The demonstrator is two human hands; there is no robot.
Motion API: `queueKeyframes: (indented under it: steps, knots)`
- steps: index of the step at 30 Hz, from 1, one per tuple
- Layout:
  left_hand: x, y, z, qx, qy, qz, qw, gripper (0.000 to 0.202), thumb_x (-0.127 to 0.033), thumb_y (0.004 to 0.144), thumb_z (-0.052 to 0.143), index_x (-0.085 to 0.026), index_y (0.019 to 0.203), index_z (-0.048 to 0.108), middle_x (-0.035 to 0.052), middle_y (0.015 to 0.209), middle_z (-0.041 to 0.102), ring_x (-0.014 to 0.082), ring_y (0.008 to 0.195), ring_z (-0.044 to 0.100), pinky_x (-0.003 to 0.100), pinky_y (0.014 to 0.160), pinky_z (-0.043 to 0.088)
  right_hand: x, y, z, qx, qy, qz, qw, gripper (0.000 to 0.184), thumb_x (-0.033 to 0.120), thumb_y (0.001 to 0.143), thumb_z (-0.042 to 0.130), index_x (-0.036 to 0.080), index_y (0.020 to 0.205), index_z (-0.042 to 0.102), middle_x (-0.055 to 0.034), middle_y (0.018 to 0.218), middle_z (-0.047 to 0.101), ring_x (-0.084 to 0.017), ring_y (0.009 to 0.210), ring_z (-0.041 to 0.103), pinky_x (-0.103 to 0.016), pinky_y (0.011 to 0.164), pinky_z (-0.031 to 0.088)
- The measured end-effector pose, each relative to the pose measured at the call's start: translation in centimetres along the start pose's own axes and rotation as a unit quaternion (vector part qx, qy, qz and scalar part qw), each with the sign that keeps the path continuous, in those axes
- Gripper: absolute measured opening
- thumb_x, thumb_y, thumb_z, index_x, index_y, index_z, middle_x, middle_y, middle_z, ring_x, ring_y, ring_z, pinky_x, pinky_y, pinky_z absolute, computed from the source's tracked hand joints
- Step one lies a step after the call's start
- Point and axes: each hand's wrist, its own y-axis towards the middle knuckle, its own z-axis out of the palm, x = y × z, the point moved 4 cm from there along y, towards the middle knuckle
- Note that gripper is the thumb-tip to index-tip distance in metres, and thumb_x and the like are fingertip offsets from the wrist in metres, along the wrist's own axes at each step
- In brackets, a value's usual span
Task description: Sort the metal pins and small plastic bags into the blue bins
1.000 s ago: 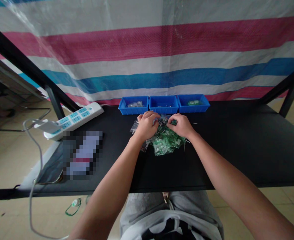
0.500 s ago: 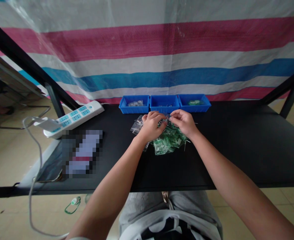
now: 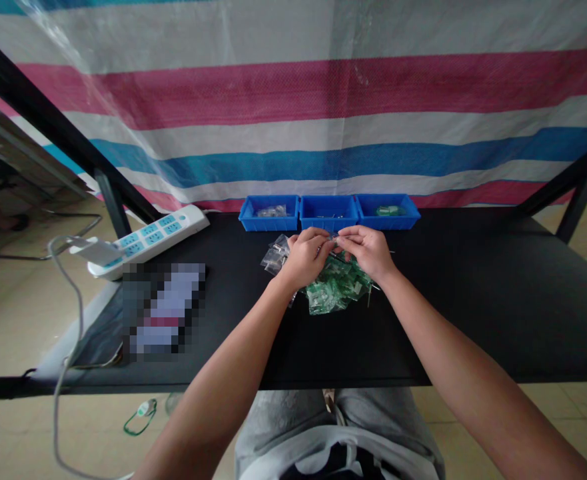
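Note:
My left hand (image 3: 307, 257) and my right hand (image 3: 369, 252) meet above a heap on the black table, fingertips almost touching. Each is closed in a pinch; what lies between the fingers is too small to make out. Beneath and in front of them is a heap of small green packets (image 3: 329, 295) in clear plastic. Clear plastic packets (image 3: 275, 255) lie at its left side, partly under my left hand. A few thin metal pieces stick out on the right. My hands hide the upper part of the heap.
Behind the heap stand three blue bins in a row: a left bin (image 3: 268, 223) with clear packets, a middle bin (image 3: 329, 224) with small metal pieces, and a right bin (image 3: 389, 223) with green packets. A power strip (image 3: 186, 230) and a blurred-out phone-like object (image 3: 176, 303) lie left.
My right hand has moved slightly left, and the fingertips of both hands have come closer together. The view has tilted up a little. The heap and bins look the same.

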Motion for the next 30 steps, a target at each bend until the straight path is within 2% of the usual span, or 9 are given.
queueKeyframes:
  steps: [5,9,14,17,19,21,23,26,30]
  knots:
    - [0.7,0.0,-0.1,-0.027,-0.003,-0.002,1.0,0.016,-0.029,0.091,0.052,-0.022,0.097,0.066,0.0064,0.117,0.062,0.0203,0.11,0.057,0.038,0.094,0.035,0.2,0.1,-0.6,0.003,-0.05,-0.008,0.999,0.03,0.047,0.069,0.071,0.018,0.075,0.065,-0.0023,0.061,0.067,-0.015,0.052,0.058,-0.027,0.047,0.041]
    - [1.2,0.0,-0.1,-0.035,0.006,-0.002,0.999,0.015,-0.029,0.09,0.054,-0.023,0.097,0.066,0.006,0.116,0.063,0.0206,0.11,0.057,0.038,0.096,0.034,0.2,0.1,-0.6,0.035,-0.013,0.001,0.999,0.029,0.042,0.065,0.075,0.019,0.079,0.066,-0.0016,0.067,0.069,-0.014,0.053,0.057,-0.026,0.048,0.042]
    - [1.5,0.0,0.1,-0.038,0.019,-0.002,0.999,0.012,-0.027,0.088,0.057,-0.023,0.093,0.067,0.0054,0.117,0.063,0.0212,0.109,0.057,0.039,0.095,0.034,0.2,-0.1,-0.4,0.069,-0.023,-0.012,0.997,0.022,0.039,0.068,0.073,0.018,0.072,0.067,-0.0002,0.06,0.064,-0.013,0.051,0.053,-0.027,0.051,0.041]
    - [1.7,0.0,-0.2,-0.055,0.032,-0.013,0.998,0.016,-0.027,0.085,0.06,-0.025,0.1,0.065,0.0052,0.12,0.061,0.0225,0.113,0.055,0.039,0.096,0.034,0.1,0.1,-0.9,0.044,-0.053,-0.033,0.997,0.021,0.04,0.071,0.069,0.018,0.072,0.067,-0.0003,0.061,0.064,-0.014,0.055,0.055,-0.028,0.054,0.043]
    - [2.1,0.1,-0.7,-0.071,0.043,-0.043,0.996,0.025,-0.026,0.082,0.062,-0.026,0.107,0.062,0.0061,0.123,0.059,0.0243,0.116,0.053,0.04,0.096,0.035,0.2,0.4,-1.7,-0.003,-0.099,-0.063,0.993,0.022,0.04,0.073,0.065,0.019,0.078,0.068,-0.0024,0.07,0.068,-0.016,0.062,0.058,-0.029,0.058,0.045]
    - [2.7,0.1,-1.3,-0.08,0.049,-0.081,0.992,0.029,-0.025,0.08,0.063,-0.026,0.109,0.06,0.007,0.124,0.059,0.0259,0.117,0.053,0.042,0.095,0.036,0.4,0.7,-2.6,-0.057,-0.181,-0.106,0.976,0.024,0.038,0.074,0.063,0.019,0.089,0.069,-0.006,0.088,0.071,-0.02,0.075,0.061,-0.033,0.066,0.049]
    - [3.3,0.2,-1.6,-0.078,0.048,-0.11,0.99,0.028,-0.024,0.079,0.063,-0.026,0.107,0.061,0.0073,0.124,0.059,0.0267,0.116,0.053,0.043,0.096,0.037,0.4,1.0,-3.2,-0.087,-0.283,-0.157,0.942,0.03,0.034,0.075,0.062,0.019,0.1,0.069,-0.0094,0.102,0.071,-0.025,0.09,0.062,-0.04,0.078,0.049]
    - [4.1,0.2,-1.8,-0.068,0.043,-0.131,0.988,0.027,-0.022,0.078,0.062,-0.026,0.105,0.061,0.0073,0.123,0.059,0.0272,0.116,0.053,0.045,0.096,0.037,-0.1,1.4,-3.2,-0.069,-0.393,-0.222,0.889,0.039,0.03,0.076,0.061,0.017,0.113,0.065,-0.0131,0.118,0.067,-0.03,0.11,0.057,-0.049,0.097,0.042]
    - [4.4,0.2,-1.7,-0.058,0.045,-0.126,0.989,0.028,-0.014,0.079,0.056,-0.025,0.104,0.062,0.0069,0.121,0.06,0.0262,0.115,0.055,0.045,0.095,0.038,-1.1,1.6,-3.2,-0.044,-0.449,-0.227,0.863,0.048,0.029,0.076,0.062,0.014,0.122,0.061,-0.0167,0.134,0.056,-0.032,0.122,0.051,-0.052,0.102,0.038]
